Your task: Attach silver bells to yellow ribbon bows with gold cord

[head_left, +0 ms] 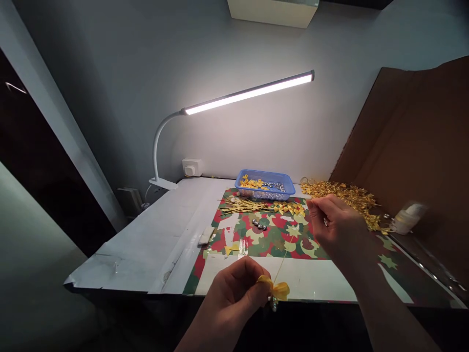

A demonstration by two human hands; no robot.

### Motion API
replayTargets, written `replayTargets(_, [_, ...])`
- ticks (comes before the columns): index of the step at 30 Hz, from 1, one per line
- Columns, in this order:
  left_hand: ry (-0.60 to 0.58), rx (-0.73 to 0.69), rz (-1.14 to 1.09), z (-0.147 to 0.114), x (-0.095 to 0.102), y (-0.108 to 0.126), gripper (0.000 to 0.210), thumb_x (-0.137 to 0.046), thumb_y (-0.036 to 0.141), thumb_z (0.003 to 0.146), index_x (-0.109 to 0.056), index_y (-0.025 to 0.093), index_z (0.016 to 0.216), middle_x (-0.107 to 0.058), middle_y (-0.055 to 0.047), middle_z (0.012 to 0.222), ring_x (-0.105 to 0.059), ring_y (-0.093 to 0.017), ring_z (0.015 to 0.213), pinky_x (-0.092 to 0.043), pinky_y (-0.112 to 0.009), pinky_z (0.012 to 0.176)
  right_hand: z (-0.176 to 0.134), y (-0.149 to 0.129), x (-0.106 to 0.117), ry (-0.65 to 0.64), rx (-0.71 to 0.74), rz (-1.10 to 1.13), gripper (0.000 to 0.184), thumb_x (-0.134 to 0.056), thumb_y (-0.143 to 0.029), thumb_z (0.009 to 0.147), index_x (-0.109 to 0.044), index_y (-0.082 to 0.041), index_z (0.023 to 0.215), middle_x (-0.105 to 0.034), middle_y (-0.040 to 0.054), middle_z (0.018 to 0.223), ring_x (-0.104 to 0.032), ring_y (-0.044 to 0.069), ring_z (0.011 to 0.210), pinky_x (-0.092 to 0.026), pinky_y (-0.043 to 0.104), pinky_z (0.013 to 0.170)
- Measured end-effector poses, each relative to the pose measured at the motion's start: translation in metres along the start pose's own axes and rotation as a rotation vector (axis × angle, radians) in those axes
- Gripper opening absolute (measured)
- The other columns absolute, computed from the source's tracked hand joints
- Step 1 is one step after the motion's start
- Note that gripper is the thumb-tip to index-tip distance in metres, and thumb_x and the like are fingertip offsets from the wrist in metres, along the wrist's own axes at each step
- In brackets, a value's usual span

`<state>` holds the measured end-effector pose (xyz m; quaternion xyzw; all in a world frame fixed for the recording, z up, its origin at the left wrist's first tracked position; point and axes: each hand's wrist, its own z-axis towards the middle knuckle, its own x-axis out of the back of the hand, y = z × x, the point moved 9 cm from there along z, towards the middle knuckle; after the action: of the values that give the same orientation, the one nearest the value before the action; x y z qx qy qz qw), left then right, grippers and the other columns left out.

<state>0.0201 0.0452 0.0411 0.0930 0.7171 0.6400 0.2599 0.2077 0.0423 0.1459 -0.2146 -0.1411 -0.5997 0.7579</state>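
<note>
Near the table's front edge, my left hand (236, 298) pinches a yellow ribbon bow (281, 291) between thumb and fingers. Small silver beads (273, 304) hang just under the bow. A thin gold cord (281, 264) runs from the bow up and to the right, toward my right hand (337, 232). That hand is raised over the patterned sheet, its thumb and fingertips closed on the cord's far end; the very tip is hidden. On the sheet beyond lie several loose silver beads (259, 225), a row of yellow bows (291, 209) and a bundle of gold cords (244, 205).
A blue basket (289, 182) with bows and silver beads stands by the wall. Gold pieces are heaped (348, 195) at the right, beside a white bottle (406, 220) and a cardboard panel (414, 132). A lamp (249, 93) arches overhead; a small white block (206, 236) lies left.
</note>
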Motion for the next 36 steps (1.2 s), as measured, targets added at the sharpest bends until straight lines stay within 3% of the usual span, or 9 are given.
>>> replayTargets(10, [0.039, -0.045, 0.062, -0.004, 0.004, 0.006, 0.022, -0.072, 0.035, 0.086, -0.062, 0.020, 0.072, -0.058, 0.002, 0.071, -0.044, -0.014, 0.068, -0.038, -0.024, 0.066, -0.012, 0.024, -0.035, -0.123, -0.077, -0.013, 0.027, -0.052, -0.028, 0.095, -0.064, -0.017, 0.073, -0.063, 0.0027, 0.070, -0.056, 0.016, 0.059, -0.032, 0.026, 0.052])
replayTargets(12, [0.069, -0.040, 0.046, -0.005, 0.007, 0.005, 0.022, -0.071, 0.036, 0.086, -0.063, 0.020, 0.073, -0.056, 0.002, 0.071, -0.044, -0.014, 0.068, -0.037, -0.023, 0.065, -0.017, 0.020, -0.032, -0.163, -0.090, 0.028, 0.021, -0.052, -0.027, 0.094, -0.066, -0.017, 0.081, -0.064, 0.0036, 0.075, -0.058, 0.017, 0.062, -0.037, 0.026, 0.054])
replayTargets(16, [0.155, -0.066, 0.043, -0.008, 0.013, 0.008, 0.024, -0.070, 0.038, 0.086, -0.062, 0.022, 0.071, -0.055, 0.003, 0.071, -0.046, -0.015, 0.072, -0.040, -0.023, 0.068, -0.040, -0.014, -0.001, -0.184, -0.126, 0.193, 0.013, -0.054, -0.030, 0.095, -0.063, -0.020, 0.093, -0.061, -0.0013, 0.072, -0.054, 0.012, 0.053, -0.043, 0.022, 0.051])
replayTargets(19, [0.180, -0.112, 0.093, -0.009, 0.013, 0.011, 0.023, -0.070, 0.038, 0.087, -0.062, 0.022, 0.072, -0.056, 0.003, 0.072, -0.050, -0.015, 0.072, -0.044, -0.023, 0.069, -0.070, -0.046, 0.000, -0.337, -0.292, 0.624, 0.015, -0.055, -0.031, 0.094, -0.061, -0.024, 0.083, -0.057, -0.0037, 0.067, -0.052, 0.011, 0.051, -0.041, 0.022, 0.048])
replayTargets(22, [0.158, -0.127, 0.125, -0.008, 0.010, 0.010, 0.019, -0.070, 0.036, 0.087, -0.063, 0.023, 0.076, -0.059, 0.003, 0.074, -0.054, -0.015, 0.072, -0.047, -0.022, 0.068, -0.091, -0.069, -0.008, -0.410, -0.377, 0.779, 0.014, -0.056, -0.031, 0.093, -0.063, -0.023, 0.085, -0.055, -0.0029, 0.070, -0.047, 0.010, 0.052, -0.036, 0.023, 0.049])
replayTargets(25, [0.145, -0.133, 0.142, -0.007, 0.009, 0.009, 0.015, -0.069, 0.036, 0.087, -0.064, 0.025, 0.078, -0.061, 0.003, 0.077, -0.057, -0.015, 0.073, -0.049, -0.021, 0.069, -0.101, -0.068, -0.024, -0.478, -0.518, 0.880, 0.019, -0.053, -0.033, 0.094, -0.064, -0.022, 0.083, -0.055, -0.0017, 0.070, -0.045, 0.011, 0.057, -0.032, 0.024, 0.052])
replayTargets(31, [0.256, -0.234, 0.163, -0.009, 0.010, 0.015, 0.015, -0.072, 0.030, 0.085, -0.063, 0.026, 0.074, -0.063, 0.002, 0.079, -0.059, -0.017, 0.076, -0.051, -0.021, 0.068, -0.119, -0.063, -0.051, -0.681, -0.954, 1.316, 0.036, -0.063, -0.053, 0.088, -0.069, -0.018, 0.081, -0.044, -0.0032, 0.064, -0.036, 0.010, 0.059, -0.029, 0.023, 0.055])
replayTargets(36, [0.288, -0.237, 0.121, -0.008, 0.010, 0.015, 0.015, -0.073, 0.031, 0.083, -0.064, 0.026, 0.073, -0.065, 0.003, 0.078, -0.059, -0.015, 0.070, -0.052, -0.021, 0.066, -0.123, -0.061, -0.050, -0.690, -1.067, 1.393, 0.040, -0.070, -0.057, 0.083, -0.070, -0.017, 0.079, -0.037, -0.0052, 0.061, -0.029, 0.007, 0.056, -0.026, 0.021, 0.052])
